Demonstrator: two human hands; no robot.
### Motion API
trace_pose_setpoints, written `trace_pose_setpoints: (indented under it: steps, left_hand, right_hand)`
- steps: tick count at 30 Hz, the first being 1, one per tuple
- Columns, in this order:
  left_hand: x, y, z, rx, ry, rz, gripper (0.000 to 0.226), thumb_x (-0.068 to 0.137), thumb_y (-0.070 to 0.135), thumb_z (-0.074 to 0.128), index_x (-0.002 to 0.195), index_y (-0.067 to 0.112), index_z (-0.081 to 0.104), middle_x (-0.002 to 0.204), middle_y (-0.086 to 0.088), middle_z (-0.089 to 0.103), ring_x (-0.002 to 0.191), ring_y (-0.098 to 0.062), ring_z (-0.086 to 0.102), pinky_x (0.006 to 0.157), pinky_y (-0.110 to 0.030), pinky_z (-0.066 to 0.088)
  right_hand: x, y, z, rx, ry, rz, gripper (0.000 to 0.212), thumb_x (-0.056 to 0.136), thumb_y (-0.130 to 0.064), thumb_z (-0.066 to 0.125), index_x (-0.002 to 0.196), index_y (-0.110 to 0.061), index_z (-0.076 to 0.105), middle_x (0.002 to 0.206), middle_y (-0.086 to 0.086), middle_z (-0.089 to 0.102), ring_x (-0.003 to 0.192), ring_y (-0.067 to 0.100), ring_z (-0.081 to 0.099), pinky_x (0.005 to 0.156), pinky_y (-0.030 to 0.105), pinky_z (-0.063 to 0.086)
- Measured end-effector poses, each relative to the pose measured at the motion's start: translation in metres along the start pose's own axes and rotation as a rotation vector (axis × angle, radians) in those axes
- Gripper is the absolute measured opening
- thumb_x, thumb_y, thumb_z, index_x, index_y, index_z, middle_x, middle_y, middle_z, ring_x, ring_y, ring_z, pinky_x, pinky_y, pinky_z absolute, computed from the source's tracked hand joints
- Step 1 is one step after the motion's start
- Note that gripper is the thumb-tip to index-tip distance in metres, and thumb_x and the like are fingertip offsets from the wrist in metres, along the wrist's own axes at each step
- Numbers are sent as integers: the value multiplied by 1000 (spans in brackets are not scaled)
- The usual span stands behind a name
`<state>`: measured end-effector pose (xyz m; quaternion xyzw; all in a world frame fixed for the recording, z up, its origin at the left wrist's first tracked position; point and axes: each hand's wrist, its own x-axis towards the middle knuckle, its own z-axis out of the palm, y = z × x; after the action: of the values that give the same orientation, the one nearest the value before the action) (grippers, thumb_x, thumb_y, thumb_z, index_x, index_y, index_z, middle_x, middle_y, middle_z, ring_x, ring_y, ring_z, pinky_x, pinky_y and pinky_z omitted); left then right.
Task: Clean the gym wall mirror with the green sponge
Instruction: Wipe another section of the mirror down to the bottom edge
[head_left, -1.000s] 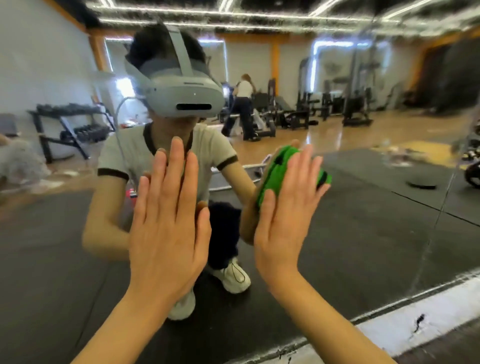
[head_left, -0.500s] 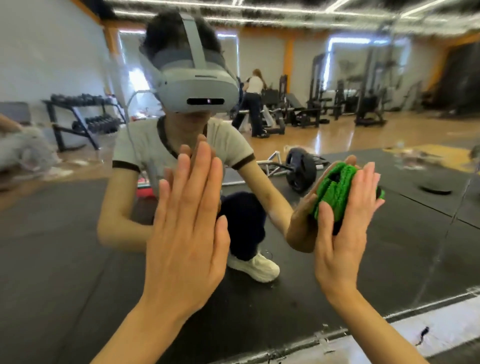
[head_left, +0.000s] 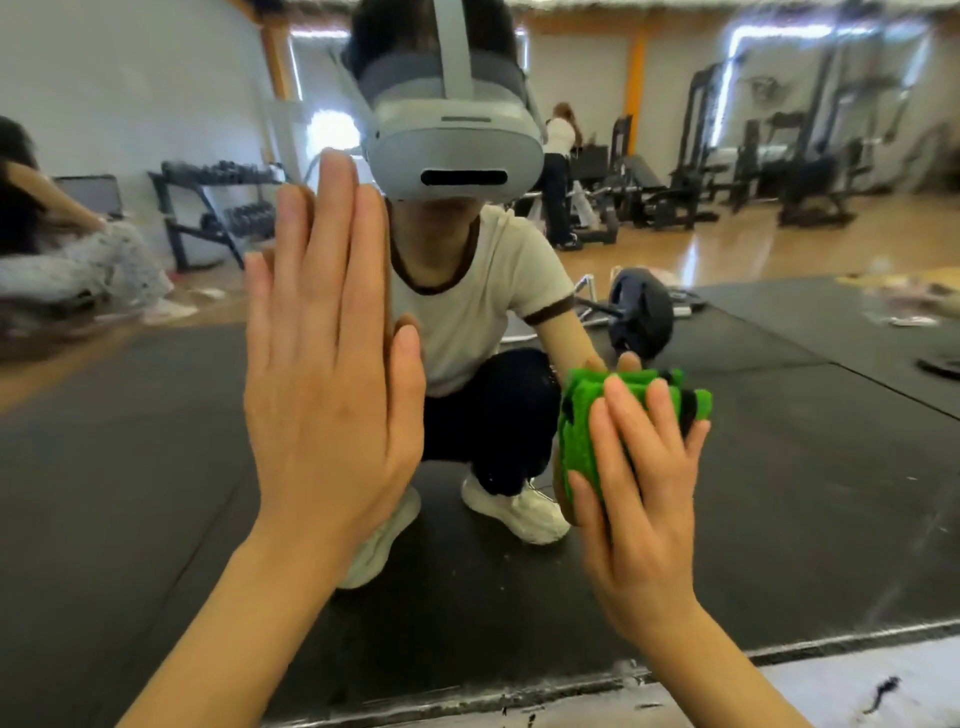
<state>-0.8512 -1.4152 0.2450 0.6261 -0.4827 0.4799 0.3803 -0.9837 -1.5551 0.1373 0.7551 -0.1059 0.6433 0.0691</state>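
The wall mirror (head_left: 805, 493) fills almost the whole view and reflects me crouching in a headset. My left hand (head_left: 327, 374) lies flat against the glass with its fingers straight and together, pointing up. My right hand (head_left: 639, 499) presses the green sponge (head_left: 587, 431) against the mirror at the lower right, fingers straight over its back. The sponge is bright green with dark patches, and its reflection shows just beyond the fingertips.
The mirror's bottom edge meets a pale scuffed floor strip (head_left: 831, 680) at the lower right. The reflection shows black mats, a barbell plate (head_left: 641, 317), a dumbbell rack (head_left: 218, 208), gym machines and other people behind me.
My right hand has slid the sponge down and to the right across the glass. The left hand stays flat on the mirror and sits higher in view.
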Motion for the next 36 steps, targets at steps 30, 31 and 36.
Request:
trace_pose_setpoints:
  steps: [30,31,36]
  left_hand:
    - [1,2,2,-7,55,2,61,100,10,47,154,-7,24,161,-27,23,152,-25,7,126,-34,-4]
    - [1,2,2,-4,53,0,62,100,10,47,155,-6,23,161,-26,23,151,-22,5,126,-34,-4]
    - [1,3,2,2,54,1,61,101,11,46,155,-6,23,161,-26,23,150,-19,4,126,-33,-3]
  right_hand:
    - [47,-14,-10,-113,-175,-150,50,106,-11,36,153,-6,20,163,9,18,155,20,-3,125,48,0]
    - [36,-7,-15,-132,-193,-147,48,108,-12,34,153,-6,20,166,7,13,156,21,-1,125,48,0]
    - [27,-2,-15,-148,-160,-99,43,111,-16,27,151,-2,24,168,3,1,156,23,-2,125,49,-2]
